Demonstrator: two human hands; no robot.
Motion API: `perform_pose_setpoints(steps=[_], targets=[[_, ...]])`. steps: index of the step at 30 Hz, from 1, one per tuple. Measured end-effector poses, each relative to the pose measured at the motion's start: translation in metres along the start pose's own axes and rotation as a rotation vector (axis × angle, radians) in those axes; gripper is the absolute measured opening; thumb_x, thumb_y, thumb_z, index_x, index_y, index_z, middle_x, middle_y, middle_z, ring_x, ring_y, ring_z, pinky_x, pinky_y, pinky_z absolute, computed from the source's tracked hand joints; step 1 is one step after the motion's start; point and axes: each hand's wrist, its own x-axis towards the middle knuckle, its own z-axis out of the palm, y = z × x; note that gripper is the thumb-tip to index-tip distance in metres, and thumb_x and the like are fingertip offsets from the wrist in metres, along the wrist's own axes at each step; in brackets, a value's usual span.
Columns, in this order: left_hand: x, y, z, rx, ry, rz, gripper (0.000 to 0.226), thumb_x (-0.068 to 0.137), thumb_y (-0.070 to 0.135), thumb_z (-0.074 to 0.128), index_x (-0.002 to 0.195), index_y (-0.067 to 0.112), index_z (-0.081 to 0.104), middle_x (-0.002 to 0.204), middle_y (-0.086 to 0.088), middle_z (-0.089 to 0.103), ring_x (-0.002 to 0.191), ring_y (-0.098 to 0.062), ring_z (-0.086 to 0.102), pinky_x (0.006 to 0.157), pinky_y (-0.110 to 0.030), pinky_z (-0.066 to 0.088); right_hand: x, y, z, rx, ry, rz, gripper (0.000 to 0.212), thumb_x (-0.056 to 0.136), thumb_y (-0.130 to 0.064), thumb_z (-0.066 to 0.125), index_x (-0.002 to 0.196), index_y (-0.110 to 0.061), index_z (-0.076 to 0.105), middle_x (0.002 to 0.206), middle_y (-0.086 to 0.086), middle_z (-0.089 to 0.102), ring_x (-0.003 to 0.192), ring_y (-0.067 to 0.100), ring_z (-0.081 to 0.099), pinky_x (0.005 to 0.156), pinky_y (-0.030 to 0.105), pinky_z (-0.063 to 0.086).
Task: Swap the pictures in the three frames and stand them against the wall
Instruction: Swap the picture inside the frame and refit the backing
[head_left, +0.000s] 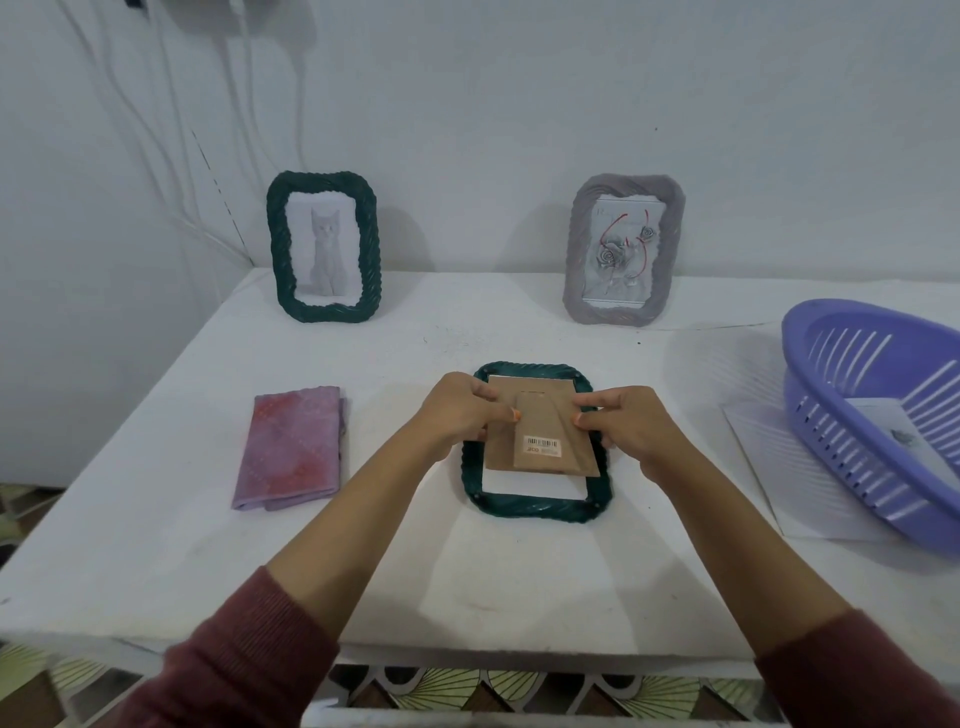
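A dark green frame (535, 506) lies face down at the middle of the white table (208, 545). A brown backing board (540, 415) with a barcode label sits over its upper part, and a strip of white sheet (530, 486) shows in the opening below the board. The left hand (457, 410) has its grip pinched on the board's left edge. The right hand (634, 431) pinches the right edge in the same way.

Beyond this frame, to the left, a second green frame (324, 247) with a cat picture stands against the wall. Beyond it to the right stands a grey frame (623, 249) with a rose picture.

Right of the face-down frame is a purple slotted basket (852, 467) holding a printed sheet (893, 431). The basket rests partly on a loose paper (769, 467). Left of the frame lies a folded purple cloth (291, 447).
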Motion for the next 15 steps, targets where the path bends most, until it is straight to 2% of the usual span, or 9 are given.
perform_pose_setpoints(steps=[2, 5, 8, 13, 15], targets=[[-0.0003, 0.0000, 0.0005, 0.007, -0.003, 0.010, 0.036, 0.078, 0.004, 0.070, 0.112, 0.002, 0.057, 0.102, -0.006, 0.056, 0.092, -0.020, 0.056, 0.066, -0.021, 0.051, 0.0010, 0.0005, 0.0006, -0.009, 0.004, -0.006, 0.036, 0.083, 0.000, 0.062, 0.119, -0.001, 0.060, 0.077, -0.001, 0.056, 0.059, 0.003, 0.043, 0.047, 0.007, 0.036], [-0.0002, -0.0007, 0.0018, 0.038, -0.003, 0.016, 0.039, 0.079, 0.005, 0.070, 0.115, 0.001, 0.057, 0.091, -0.001, 0.055, 0.091, -0.019, 0.055, 0.065, -0.020, 0.049, 0.0041, 0.0014, 0.0014, -0.041, 0.015, -0.016, 0.038, 0.082, -0.002, 0.063, 0.120, -0.001, 0.061, 0.095, 0.006, 0.055, 0.079, 0.012, 0.051, 0.066, 0.016, 0.039], [0.0014, -0.0026, 0.0024, 0.089, 0.012, 0.026, 0.049, 0.078, 0.009, 0.072, 0.122, 0.000, 0.054, 0.105, -0.005, 0.053, 0.096, -0.021, 0.054, 0.069, -0.023, 0.050, 0.0059, 0.0029, 0.0027, -0.082, 0.031, -0.016, 0.038, 0.082, -0.004, 0.064, 0.120, -0.003, 0.061, 0.099, 0.005, 0.055, 0.093, 0.016, 0.051, 0.082, 0.026, 0.040], [0.0043, -0.0048, 0.0036, 0.154, 0.020, 0.047, 0.058, 0.077, 0.010, 0.072, 0.128, 0.000, 0.049, 0.127, -0.012, 0.053, 0.106, -0.023, 0.054, 0.082, -0.032, 0.051, 0.0062, 0.0047, 0.0059, -0.171, 0.056, -0.043, 0.038, 0.082, -0.006, 0.064, 0.120, -0.005, 0.061, 0.121, 0.013, 0.062, 0.095, 0.017, 0.053, 0.083, 0.025, 0.038], [0.0048, -0.0061, 0.0046, 0.172, 0.026, 0.053, 0.059, 0.077, 0.011, 0.072, 0.129, 0.000, 0.048, 0.129, -0.014, 0.052, 0.112, -0.027, 0.054, 0.088, -0.036, 0.051, 0.0067, 0.0059, 0.0079, -0.230, 0.072, -0.052, 0.039, 0.082, -0.008, 0.064, 0.121, -0.006, 0.060, 0.124, 0.012, 0.061, 0.104, 0.022, 0.057, 0.084, 0.024, 0.039]])
